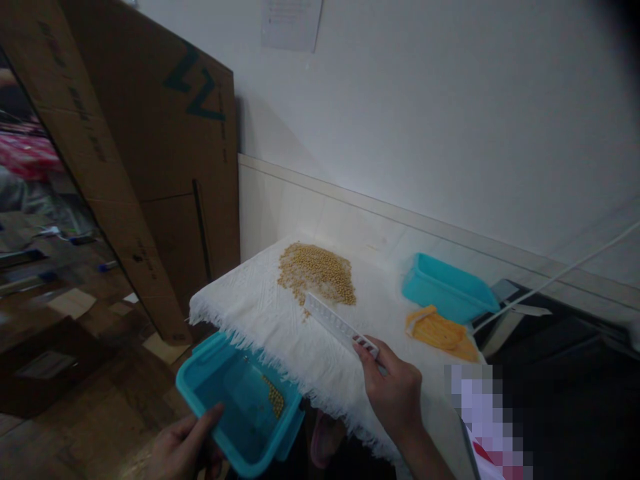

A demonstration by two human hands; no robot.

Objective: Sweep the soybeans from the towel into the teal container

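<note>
My left hand point(187, 440) grips the near rim of a teal plastic bin point(235, 460), thumb over the edge. The bin is held below the fringed edge of a white cloth point(255, 307), and a small heap of soybeans point(274, 398) lies inside it. In my right hand point(395, 390) is a white slotted plastic strip point(333, 321), held by one end over the cloth. Its far end reaches the near side of a spread pile of soybeans point(320, 270). A few loose beans lie beside that end.
A second teal bin point(445, 290) stands at the right of the cloth, with a folded yellow cloth point(443, 331) before it. A tall cardboard box point(170, 153) rises at the left. Behind is a white wall point(425, 120). A pale cable point(565, 267) crosses at the right.
</note>
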